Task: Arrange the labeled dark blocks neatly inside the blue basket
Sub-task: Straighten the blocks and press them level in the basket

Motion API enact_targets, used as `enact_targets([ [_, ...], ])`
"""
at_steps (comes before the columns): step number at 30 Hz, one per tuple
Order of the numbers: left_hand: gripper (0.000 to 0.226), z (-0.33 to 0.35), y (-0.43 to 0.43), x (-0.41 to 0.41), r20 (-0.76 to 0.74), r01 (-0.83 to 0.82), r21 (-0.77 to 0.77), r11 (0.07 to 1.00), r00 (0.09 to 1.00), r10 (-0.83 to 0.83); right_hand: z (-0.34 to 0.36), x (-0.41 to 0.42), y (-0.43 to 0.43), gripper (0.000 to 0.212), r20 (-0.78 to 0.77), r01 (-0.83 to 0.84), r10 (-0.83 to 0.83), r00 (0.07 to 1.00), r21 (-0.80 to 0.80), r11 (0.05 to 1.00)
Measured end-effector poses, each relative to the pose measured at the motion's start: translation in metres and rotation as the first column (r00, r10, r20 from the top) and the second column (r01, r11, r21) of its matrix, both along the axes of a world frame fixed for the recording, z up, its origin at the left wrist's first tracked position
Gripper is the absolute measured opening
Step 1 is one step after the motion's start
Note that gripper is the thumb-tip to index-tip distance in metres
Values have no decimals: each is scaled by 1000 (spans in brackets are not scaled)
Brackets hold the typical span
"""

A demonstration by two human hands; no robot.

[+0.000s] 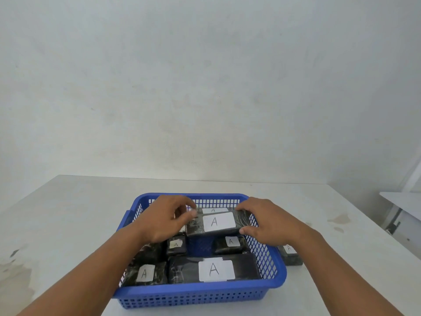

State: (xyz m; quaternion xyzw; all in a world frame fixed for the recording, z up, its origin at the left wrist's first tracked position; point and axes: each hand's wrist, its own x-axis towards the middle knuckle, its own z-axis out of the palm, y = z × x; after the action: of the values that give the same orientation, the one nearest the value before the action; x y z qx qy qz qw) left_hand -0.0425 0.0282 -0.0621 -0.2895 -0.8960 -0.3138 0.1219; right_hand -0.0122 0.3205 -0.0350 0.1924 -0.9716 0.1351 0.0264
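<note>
Both hands, left (164,218) and right (267,221), grip a dark shiny block (216,223) by its ends, white "A" label up, over the basket's (276,280) far half. Labeled blocks line the near side.

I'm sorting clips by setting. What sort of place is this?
Probably a bare workroom or sorting station, not a home: a plain white table against a blank wall, holding only a blue basket of dark blocks labelled "A".
</note>
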Motion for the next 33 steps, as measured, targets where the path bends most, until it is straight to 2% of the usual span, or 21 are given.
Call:
enact_targets([
  [2,50,3,1,0,11,39,-180,983,999,-37,0,3,0,53,-4,12,-12,1000,14,1000],
  [4,61,4,4,1,-1,49,-286,957,999,-51,0,5,0,52,1,24,-24,1000,18,1000],
  [10,54,4,11,4,-134,6,-316,949,990,-50,0,10,-3,55,-40,25,-21,999,96,995],
  [14,56,0,7,12,-175,6,-307,952,983,-62,-2,20,-1,63,-70,21,-19,997,25,999],
  [15,57,0,5,14,-182,4,-298,955,981,-61,-3,23,0,60,-122,11,-9,992,14,1000],
  [17,59,-1,4,18,-185,9,-273,962,981,-62,-2,30,0,35,-239,-40,36,970,-9,999],
  [19,60,0,3,20,-181,15,-249,968,981,-61,2,37,-3,11,-203,-72,73,976,16,997],
  [22,59,1,6,22,-177,15,-241,970,982,-59,1,42,-11,19,-22,-63,68,997,186,980],
  [27,58,1,13,23,-175,22,-274,961,982,-73,-9,40,-26,15,-54,-30,63,997,482,876],
  [33,61,-3,11,23,-211,8,-319,948,974,-79,-15,43,-33,36,-39,-23,67,997,669,743],
])
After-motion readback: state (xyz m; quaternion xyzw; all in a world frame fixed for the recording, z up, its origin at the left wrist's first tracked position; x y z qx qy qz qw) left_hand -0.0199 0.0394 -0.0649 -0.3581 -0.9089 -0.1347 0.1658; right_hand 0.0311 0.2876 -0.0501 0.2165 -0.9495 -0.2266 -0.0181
